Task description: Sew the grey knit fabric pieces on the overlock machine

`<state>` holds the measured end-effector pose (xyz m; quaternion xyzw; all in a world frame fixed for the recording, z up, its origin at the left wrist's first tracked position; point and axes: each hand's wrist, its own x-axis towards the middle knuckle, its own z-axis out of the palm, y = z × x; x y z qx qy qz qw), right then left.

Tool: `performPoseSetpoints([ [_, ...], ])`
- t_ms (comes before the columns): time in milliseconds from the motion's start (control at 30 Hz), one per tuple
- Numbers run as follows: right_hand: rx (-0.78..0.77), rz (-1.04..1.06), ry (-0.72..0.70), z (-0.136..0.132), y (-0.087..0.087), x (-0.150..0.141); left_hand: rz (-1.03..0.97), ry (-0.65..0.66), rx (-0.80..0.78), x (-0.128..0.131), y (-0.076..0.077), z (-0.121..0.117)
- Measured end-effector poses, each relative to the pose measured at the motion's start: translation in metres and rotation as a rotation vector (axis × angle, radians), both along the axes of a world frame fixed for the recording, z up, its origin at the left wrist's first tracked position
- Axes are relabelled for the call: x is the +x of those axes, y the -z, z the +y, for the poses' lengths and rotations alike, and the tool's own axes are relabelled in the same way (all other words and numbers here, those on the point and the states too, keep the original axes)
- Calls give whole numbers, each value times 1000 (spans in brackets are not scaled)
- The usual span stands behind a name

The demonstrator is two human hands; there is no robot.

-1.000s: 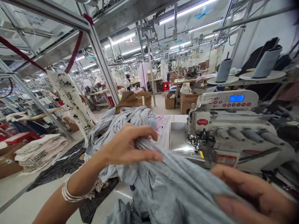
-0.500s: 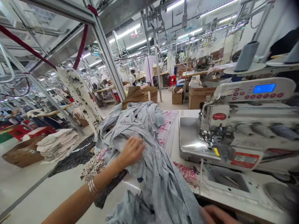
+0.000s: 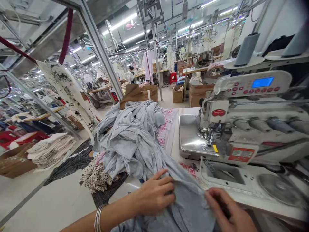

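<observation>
Left hand (image 3: pixel 154 196), right hand (image 3: pixel 227 206): closer together than before, both gripping one fold of grey cloth (image 3: pixel 188 206), near the overlock sewing machine (image 3: pixel 241 129).

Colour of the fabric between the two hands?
The fabric is pale blue-grey with a faint mottling; the head view shows it best.

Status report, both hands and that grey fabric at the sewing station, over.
Left hand holding grey fabric. Right hand pinching its edge. Overlock sewing machine just beyond the right hand.
</observation>
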<state>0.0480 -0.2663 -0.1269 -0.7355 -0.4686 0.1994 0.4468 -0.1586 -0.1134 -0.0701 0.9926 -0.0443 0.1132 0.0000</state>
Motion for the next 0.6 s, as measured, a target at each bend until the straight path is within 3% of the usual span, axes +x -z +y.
performPoseSetpoints([
  [100, 23, 163, 167, 7, -36, 21, -144, 17, -243, 8, -30, -5],
  [200, 154, 174, 21, 24, -94, 31, -279, -115, -380, 30, -81, -1],
  [300, 388, 117, -88, 50, -156, 26, -135, -119, -495, 62, -134, 22],
  [367, 591, 142, -77, 69, -183, 19, -53, -102, -571, 79, -164, 43],
  [433, 626, 241, -139, 88, -191, 13, -113, -116, -549, 86, -190, 63],
  [500, 467, 272, -321, 106, -185, 8, -244, -167, -445, 83, -213, 82],
  [600, 232, 159, -533, 132, -165, 7, -401, -373, -375, 66, -245, 109],
])
